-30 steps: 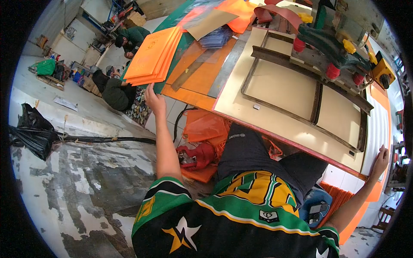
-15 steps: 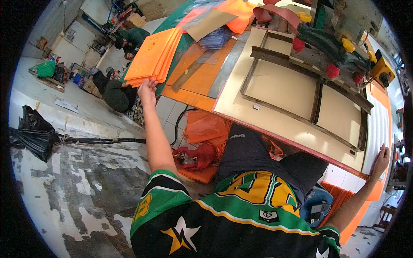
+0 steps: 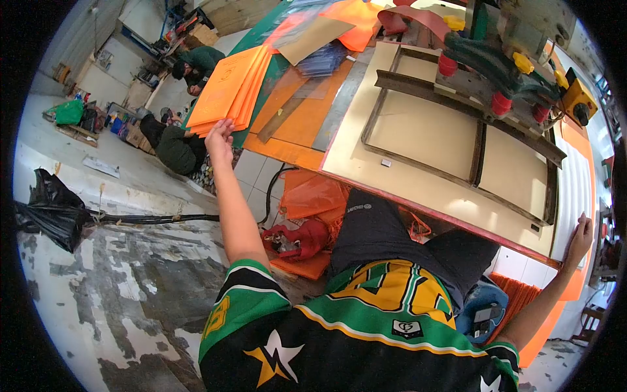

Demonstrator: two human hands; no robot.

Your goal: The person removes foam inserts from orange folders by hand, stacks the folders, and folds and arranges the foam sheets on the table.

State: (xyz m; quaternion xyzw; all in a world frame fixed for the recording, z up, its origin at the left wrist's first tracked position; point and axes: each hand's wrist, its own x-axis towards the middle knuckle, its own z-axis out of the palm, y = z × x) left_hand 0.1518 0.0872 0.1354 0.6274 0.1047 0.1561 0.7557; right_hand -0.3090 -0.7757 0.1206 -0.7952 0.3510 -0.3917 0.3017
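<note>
My left hand [image 3: 220, 140] is at the near edge of a fanned stack of orange folders [image 3: 228, 85] with print on the cover. Its fingers are closed on that edge, though some fingertips are hard to make out. Far to the right, my right hand [image 3: 579, 240] rests by the outer edge of a pale white sheet [image 3: 567, 202], fingers stretched out and holding nothing visible. Between my hands lies a cream board [image 3: 418, 166] with a dark metal frame [image 3: 480, 153] on it, below a green press machine [image 3: 493, 65].
Clear plastic sheets [image 3: 323, 60] and a brown sheet [image 3: 316, 40] lie beyond the folders. A yellow control box [image 3: 578, 103] stands right of the press. Orange scraps [image 3: 312, 193] and a black cable [image 3: 163, 218] are on the floor. Another person [image 3: 202, 62] crouches at far left.
The view has shifted slightly. My left hand stays at the folders' near edge, and my right hand stays beside the white sheet. Nothing is clearly taken or let go.
</note>
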